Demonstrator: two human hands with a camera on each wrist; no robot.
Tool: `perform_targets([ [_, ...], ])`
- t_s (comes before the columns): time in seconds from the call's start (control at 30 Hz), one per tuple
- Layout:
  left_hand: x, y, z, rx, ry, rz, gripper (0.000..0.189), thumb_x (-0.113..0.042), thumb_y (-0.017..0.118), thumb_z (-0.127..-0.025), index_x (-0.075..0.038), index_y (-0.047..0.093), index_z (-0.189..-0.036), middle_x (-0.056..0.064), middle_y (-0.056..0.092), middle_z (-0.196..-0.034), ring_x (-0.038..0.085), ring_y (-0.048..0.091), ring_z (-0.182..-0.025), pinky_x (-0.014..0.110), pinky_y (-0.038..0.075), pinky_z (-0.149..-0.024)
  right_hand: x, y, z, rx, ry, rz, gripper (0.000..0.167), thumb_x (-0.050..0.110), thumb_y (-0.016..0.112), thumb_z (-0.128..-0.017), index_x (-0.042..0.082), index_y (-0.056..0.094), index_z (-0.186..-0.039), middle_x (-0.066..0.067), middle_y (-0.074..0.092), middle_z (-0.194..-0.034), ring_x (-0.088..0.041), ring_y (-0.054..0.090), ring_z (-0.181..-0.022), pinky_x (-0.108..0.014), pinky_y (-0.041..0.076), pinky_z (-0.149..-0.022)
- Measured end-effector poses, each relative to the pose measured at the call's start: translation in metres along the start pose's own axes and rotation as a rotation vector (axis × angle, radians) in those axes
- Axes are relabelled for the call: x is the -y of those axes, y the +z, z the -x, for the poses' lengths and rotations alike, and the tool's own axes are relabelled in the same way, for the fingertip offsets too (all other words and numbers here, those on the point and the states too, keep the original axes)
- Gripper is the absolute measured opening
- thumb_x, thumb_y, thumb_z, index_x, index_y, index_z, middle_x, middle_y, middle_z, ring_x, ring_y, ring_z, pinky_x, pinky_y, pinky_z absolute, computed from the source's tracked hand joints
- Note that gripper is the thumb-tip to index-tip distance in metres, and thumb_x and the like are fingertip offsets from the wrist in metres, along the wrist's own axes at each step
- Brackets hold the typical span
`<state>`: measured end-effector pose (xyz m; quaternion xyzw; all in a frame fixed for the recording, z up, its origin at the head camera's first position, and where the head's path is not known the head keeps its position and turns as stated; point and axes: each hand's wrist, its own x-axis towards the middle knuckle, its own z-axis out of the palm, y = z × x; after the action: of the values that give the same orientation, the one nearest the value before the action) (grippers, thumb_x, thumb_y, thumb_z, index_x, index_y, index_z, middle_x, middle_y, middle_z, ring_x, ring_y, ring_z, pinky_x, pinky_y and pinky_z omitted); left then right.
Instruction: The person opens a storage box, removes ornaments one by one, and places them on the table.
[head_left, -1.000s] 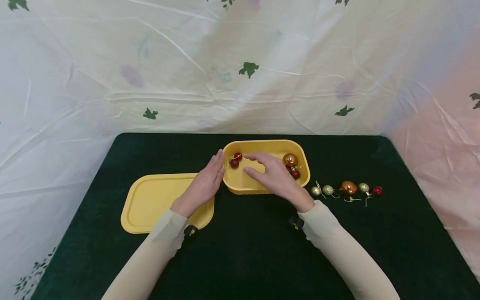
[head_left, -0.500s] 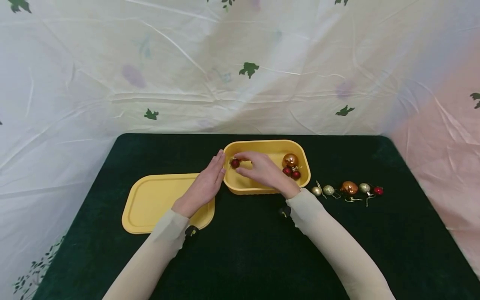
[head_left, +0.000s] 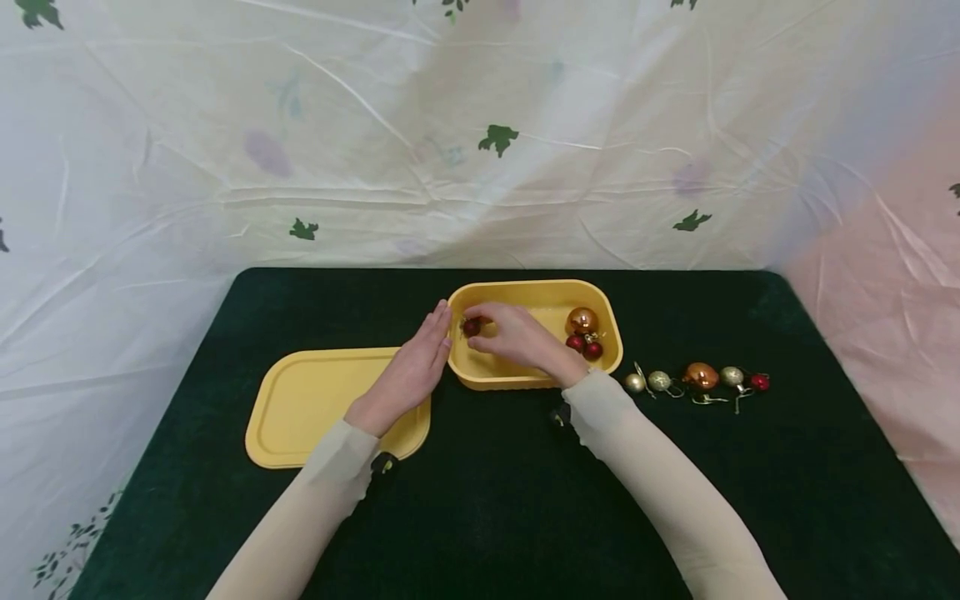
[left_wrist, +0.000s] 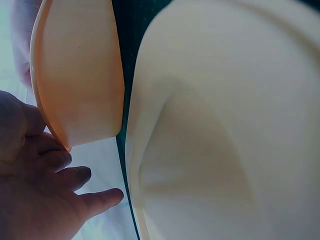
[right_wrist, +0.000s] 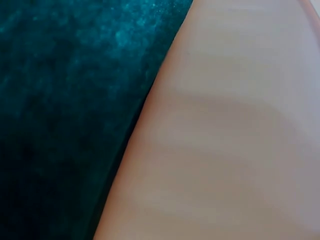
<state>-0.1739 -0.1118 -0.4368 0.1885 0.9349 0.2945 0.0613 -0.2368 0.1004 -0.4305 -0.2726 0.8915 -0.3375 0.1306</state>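
Observation:
My left hand (head_left: 407, 367) rests with straight fingers against the left end of a yellow plastic container (head_left: 525, 381). In the left wrist view, the fingers of this hand (left_wrist: 40, 167) lie at the container's rim. My right hand (head_left: 517, 337) reaches inside, its thumb and fingers curled round a small dark red bauble (head_left: 471, 327) near the left wall. A second red bauble there is hidden behind the fingers. At the container's right end lie a shiny copper bauble (head_left: 582, 321) and two small red baubles (head_left: 593, 351). Only the container's outer wall (right_wrist: 215, 150) and dark cloth fill the right wrist view.
The matching yellow lid (head_left: 300, 408) lies flat at the left, under my left forearm. Right of the container stands a row of baubles: gold (head_left: 634, 382), glittery (head_left: 660, 381), copper (head_left: 701, 377), another glittery one and red (head_left: 760, 382). Dark green cloth (head_left: 480, 517) covers the table.
My right hand has moved left inside the container and closed round the red bauble at the left end, covering its neighbour. The left hand has stayed at the container's end.

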Motion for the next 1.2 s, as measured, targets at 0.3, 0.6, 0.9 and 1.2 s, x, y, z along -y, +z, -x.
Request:
perform_targets([
  [0.3, 0.001, 0.001, 0.000, 0.000, 0.002, -0.007, 0.058, -0.027, 0.034, -0.115, -0.008, 0.013, -0.166, 0.009, 0.008, -0.174, 0.027, 0.013, -0.158, 0.046, 0.019, -0.126, 0.002, 0.005, -0.004, 0.047, -0.003, 0.027, 0.048, 0.021, 0.073, -0.098, 0.007, 0.061, -0.142, -0.008, 0.065, -0.137, -0.023, 0.059, -0.127, -0.042, 0.045, -0.113],
  [0.6, 0.000, 0.000, 0.000, -0.002, 0.006, -0.012, 0.058, -0.025, 0.035, -0.115, -0.007, 0.014, -0.166, 0.011, 0.008, -0.174, 0.028, 0.014, -0.158, 0.047, 0.020, -0.126, 0.004, 0.008, -0.005, 0.034, -0.019, 0.058, 0.049, 0.020, 0.075, -0.097, 0.005, 0.061, -0.142, -0.010, 0.062, -0.139, -0.024, 0.057, -0.129, -0.043, 0.044, -0.114],
  [0.9, -0.001, 0.002, 0.000, -0.001, 0.009, -0.020, 0.059, -0.027, 0.034, -0.115, -0.008, 0.013, -0.166, 0.010, 0.008, -0.174, 0.028, 0.014, -0.158, 0.047, 0.020, -0.126, 0.005, 0.012, -0.006, 0.043, -0.035, 0.064, 0.040, 0.018, 0.076, -0.096, 0.007, 0.067, -0.133, -0.003, 0.070, -0.118, -0.017, 0.063, -0.102, -0.036, 0.052, -0.102],
  [1.2, -0.002, 0.002, -0.002, 0.000, -0.002, -0.024, 0.058, -0.029, 0.033, -0.115, -0.010, 0.013, -0.167, 0.008, 0.008, -0.174, 0.024, 0.014, -0.158, 0.043, 0.020, -0.126, 0.003, 0.008, -0.003, 0.062, 0.011, 0.091, 0.032, 0.022, 0.078, -0.095, 0.010, 0.072, -0.125, -0.001, 0.071, -0.113, -0.018, 0.062, -0.098, -0.036, 0.053, -0.100],
])
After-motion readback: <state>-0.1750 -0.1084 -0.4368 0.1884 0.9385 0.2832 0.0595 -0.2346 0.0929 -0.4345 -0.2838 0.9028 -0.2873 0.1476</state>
